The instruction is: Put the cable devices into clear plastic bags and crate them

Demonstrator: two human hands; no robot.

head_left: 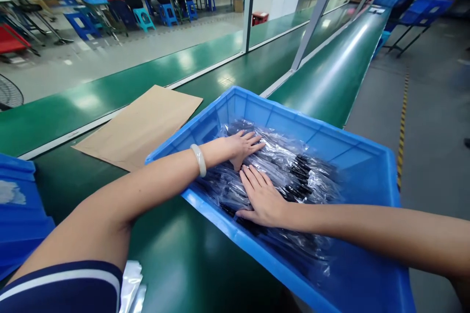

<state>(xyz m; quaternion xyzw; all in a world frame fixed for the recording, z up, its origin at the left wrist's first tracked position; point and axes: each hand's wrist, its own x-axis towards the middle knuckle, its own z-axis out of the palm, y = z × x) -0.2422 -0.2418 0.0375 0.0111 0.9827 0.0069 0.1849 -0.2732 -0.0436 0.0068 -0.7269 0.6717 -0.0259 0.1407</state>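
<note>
A blue plastic bin (367,156) rests on the green conveyor belt (183,254) in front of me. It holds a pile of clear plastic bags with dark parts inside (304,171). My left hand (242,145), with a pale bangle on its wrist, lies flat on the bags, fingers stretched toward the right. My right hand (261,196) lies palm down on the bags just below it, fingers spread and pointing up-left. Neither hand grips anything.
A brown cardboard sheet (143,124) lies on the belt left of the bin. Another blue bin (18,205) sits at the left edge. Some clear film (132,288) lies near my body. Several people work at far tables. Grey floor lies to the right.
</note>
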